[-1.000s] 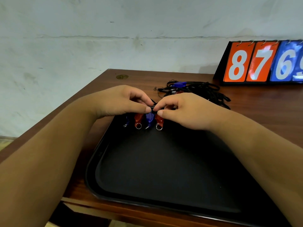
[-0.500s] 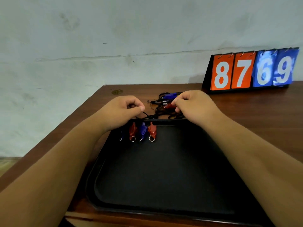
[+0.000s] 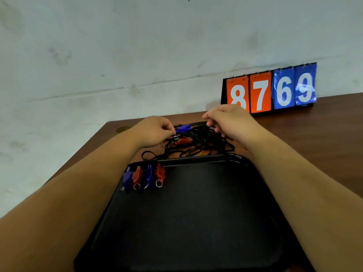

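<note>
A tangle of black lanyard cords lies on the wooden table just beyond a black tray. A blue clip and a red clip sit in the tangle. My left hand pinches the cord end beside the blue clip. My right hand is over the tangle's right side with fingers curled into the cords. Several blue and red clips with metal rings lie in a row at the tray's far left corner.
A flip scoreboard reading 8769 stands against the wall at the back right. The table's left edge runs diagonally beside my left arm. A grey wall rises behind the table.
Both hands have left the clips in the tray and moved away to the cord tangle behind it. The camera has tilted up.
</note>
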The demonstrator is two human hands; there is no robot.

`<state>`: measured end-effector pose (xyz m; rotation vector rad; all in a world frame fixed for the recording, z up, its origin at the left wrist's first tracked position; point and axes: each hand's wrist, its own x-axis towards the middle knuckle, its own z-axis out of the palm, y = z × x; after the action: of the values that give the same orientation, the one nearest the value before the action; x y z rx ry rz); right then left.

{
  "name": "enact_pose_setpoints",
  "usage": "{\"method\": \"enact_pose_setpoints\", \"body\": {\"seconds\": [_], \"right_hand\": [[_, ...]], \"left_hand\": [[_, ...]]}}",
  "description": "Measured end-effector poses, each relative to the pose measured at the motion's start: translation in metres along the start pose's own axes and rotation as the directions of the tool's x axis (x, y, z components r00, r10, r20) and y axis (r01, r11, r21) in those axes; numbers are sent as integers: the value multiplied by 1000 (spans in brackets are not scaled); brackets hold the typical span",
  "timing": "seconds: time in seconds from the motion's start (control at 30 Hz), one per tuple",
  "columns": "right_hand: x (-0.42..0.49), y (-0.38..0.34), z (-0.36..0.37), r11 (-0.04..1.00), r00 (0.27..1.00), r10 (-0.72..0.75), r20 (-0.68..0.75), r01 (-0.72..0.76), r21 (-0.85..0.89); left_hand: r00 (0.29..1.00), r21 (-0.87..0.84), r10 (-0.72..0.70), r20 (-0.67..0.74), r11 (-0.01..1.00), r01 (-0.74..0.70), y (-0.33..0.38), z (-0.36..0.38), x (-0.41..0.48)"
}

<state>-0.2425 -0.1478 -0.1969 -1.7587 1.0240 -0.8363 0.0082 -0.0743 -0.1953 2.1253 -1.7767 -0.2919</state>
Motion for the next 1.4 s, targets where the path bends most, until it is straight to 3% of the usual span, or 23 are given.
{"method": "enact_pose_setpoints", "body": {"seconds": [0.17,0.4,0.6,0.9,1.13,1.4], "right_hand": [[8,25,13,983,994,-99,42,104,-151],[20,42,28,882,948,-244,206,305,-359],[25,52,38,798,912,-183,366,356,-486],[23,47,35,745,922,-194,335,361,-562],[22,43,36,741,945,-186,270,315,-593],[16,38,31,747,955,-172,241,286,-601]], "left_hand": [[999,60,13,-31,998,-11,2,15,22],[997,-63,-46,59,997,50,-6,22,34],[995,-108,-43,85,993,52,-3,28,38],[997,-6,-21,77,1000,21,-1,32,40],[998,-10,-40,-54,999,39,0,24,25],[982,-282,-59,-180,959,6,-7,6,-6]]}}
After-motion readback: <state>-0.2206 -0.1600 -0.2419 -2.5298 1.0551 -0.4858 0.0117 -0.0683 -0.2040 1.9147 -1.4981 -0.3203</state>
